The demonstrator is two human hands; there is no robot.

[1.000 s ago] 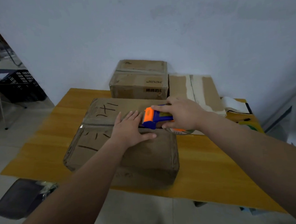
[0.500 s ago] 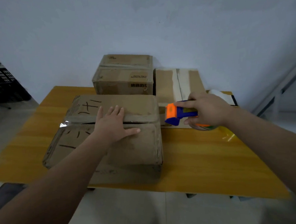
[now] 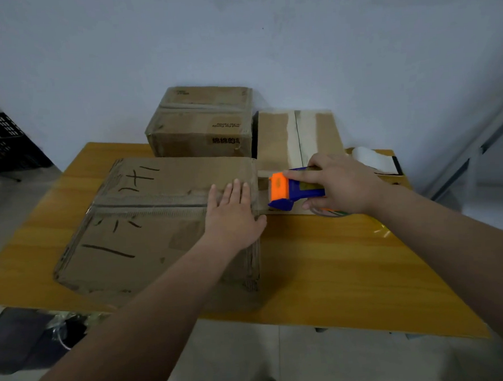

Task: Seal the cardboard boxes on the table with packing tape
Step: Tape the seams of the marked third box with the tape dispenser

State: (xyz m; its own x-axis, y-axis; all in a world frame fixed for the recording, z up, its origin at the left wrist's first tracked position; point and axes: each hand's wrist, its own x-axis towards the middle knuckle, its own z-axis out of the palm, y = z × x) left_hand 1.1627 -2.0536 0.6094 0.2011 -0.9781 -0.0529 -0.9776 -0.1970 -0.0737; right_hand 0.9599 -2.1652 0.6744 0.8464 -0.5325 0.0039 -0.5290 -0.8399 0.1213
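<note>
Your left hand (image 3: 234, 218) lies flat on the top of the large cardboard box (image 3: 146, 229), fingers straight and together, thumb spread out to the box's right edge. It holds nothing and only presses on the cardboard, right beside the taped centre seam.

Your right hand (image 3: 342, 184) grips the tape dispenser (image 3: 293, 190), with the fingers curled over its blue body and the index finger laid along the top toward the orange front. The dispenser sits just off the right edge of the large box, orange end facing it. Whether a strip of tape runs from the dispenser to the box is not clear.

The large box, marked with black handwritten strokes, rests on the near left part of the yellow wooden table (image 3: 338, 273). Behind it, against the wall, stands a smaller cardboard box (image 3: 199, 125). To that box's right lies a low box (image 3: 273, 136) with a pale strip down its middle, and a white roll (image 3: 372, 159) sits at the far right corner.

A black crate (image 3: 0, 141) stands on the floor to the left.
</note>
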